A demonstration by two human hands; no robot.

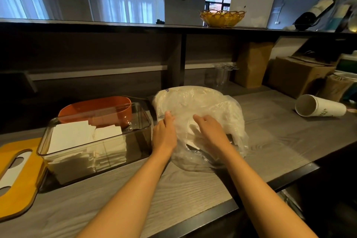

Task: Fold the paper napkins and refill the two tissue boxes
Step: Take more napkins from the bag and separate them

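1. The left hand lies on the near left edge of the plastic bag, fingers straight and close together, pressing the film.
2. The right hand reaches into the bag's opening; its fingers seem loosely spread over a white napkin, but the film blurs them, so I cannot tell whether they pinch it.
3. The bag of napkins sits on the counter, just right of the clear box.
4. The clear box holds stacks of folded napkins filling its left part.
5. The orange box stands right behind the clear one.
6. A yellow lid lies left of the clear box.
7. A paper cup lies on its side, well apart to the right.
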